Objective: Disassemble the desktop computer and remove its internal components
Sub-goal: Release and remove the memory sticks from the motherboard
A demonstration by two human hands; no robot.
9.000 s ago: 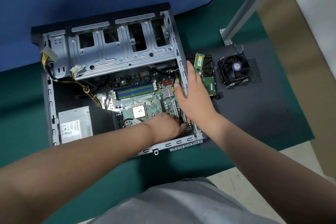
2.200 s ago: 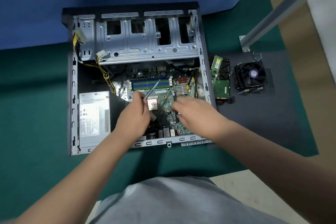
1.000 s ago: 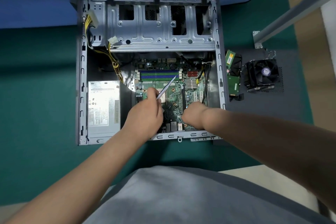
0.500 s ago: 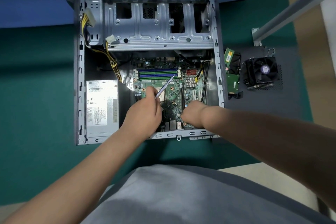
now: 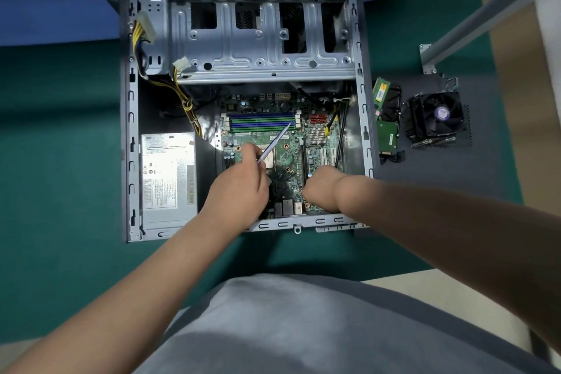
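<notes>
Since a second ago nothing shifts: my left hand (image 5: 239, 184) stays pinching the thin silver lever (image 5: 274, 143) over the green motherboard (image 5: 282, 155); right hand (image 5: 321, 188) curled, contents hidden, so the CPU likely comes next.

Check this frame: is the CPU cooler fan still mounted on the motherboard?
No. The cooler fan sits outside the case on the dark panel to its right, and the motherboard has no cooler on it.
</notes>
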